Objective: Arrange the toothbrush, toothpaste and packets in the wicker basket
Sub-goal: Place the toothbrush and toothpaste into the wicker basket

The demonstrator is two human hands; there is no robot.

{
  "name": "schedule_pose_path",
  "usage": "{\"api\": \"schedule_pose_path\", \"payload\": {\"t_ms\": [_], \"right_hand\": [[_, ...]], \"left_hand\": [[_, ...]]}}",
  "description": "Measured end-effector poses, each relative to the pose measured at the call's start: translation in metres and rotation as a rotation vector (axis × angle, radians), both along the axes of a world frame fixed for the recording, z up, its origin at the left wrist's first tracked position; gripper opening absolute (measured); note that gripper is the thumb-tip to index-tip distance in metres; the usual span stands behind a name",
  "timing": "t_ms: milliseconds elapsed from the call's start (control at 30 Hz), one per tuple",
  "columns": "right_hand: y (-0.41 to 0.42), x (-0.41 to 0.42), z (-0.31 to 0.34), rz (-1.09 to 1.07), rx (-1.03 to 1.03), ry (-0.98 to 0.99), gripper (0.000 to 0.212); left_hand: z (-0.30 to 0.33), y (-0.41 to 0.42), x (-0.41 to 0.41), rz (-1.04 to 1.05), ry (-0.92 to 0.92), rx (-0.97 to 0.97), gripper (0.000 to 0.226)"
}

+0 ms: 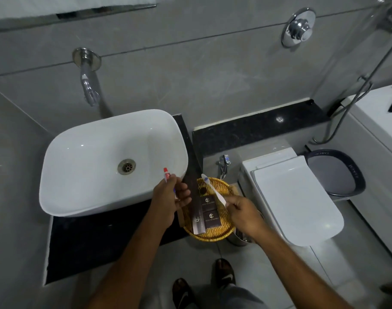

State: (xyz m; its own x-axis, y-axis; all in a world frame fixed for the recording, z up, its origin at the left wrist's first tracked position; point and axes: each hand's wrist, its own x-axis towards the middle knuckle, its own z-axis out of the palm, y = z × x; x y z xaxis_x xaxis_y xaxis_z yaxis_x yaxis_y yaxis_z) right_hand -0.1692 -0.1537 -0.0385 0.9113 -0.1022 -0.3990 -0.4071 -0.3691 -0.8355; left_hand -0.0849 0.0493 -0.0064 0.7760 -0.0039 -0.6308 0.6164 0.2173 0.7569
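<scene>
A round wicker basket [221, 233] sits at the right end of the black counter, partly over its edge. Inside lie two square dark packets [211, 218], a long dark packet [197, 214] and a small dark round thing [202, 191]. My left hand [171, 198] grips a small toothpaste tube [167, 173] with a red cap, held over the sink's right rim. My right hand [241, 211] holds a white toothbrush [214, 190] by its handle, its head pointing up-left above the basket.
A white basin [90, 152] fills the counter's left, with a wall tap [89, 85] above it. To the right stand a closed white toilet [297, 197], a dark bin [335, 172] and a small chrome tap [224, 162]. My feet show on the tiled floor.
</scene>
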Motion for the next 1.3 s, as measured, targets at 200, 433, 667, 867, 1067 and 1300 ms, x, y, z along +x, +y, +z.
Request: {"api": "schedule_pose_path", "payload": {"t_ms": [200,433,667,867,1067,1300], "right_hand": [[0.016,0.037,-0.025,-0.226,-0.188,0.089,0.023],[0.033,0.048,-0.049,-0.131,-0.438,0.125,0.01],[0.041,0.039,-0.061,-0.106,-0.585,0.13,0.02],[0.045,0.045,-0.067,-0.075,-0.651,0.175,0.03],[0.047,0.053,-0.07,-0.05,-0.696,0.184,0.028],[0.046,0.05,-0.074,-0.068,-0.69,0.165,0.025]], "left_hand": [[-0.024,-0.013,-0.023,-0.095,0.024,0.07,0.039],[-0.037,-0.016,-0.031,-0.104,0.035,0.106,0.038],[-0.049,-0.01,-0.034,-0.143,0.022,0.104,0.039],[-0.054,-0.008,-0.031,-0.15,0.027,0.089,0.036],[-0.056,-0.006,-0.031,-0.15,0.018,0.075,0.035],[-0.059,-0.004,-0.032,-0.157,0.019,0.066,0.036]]}}
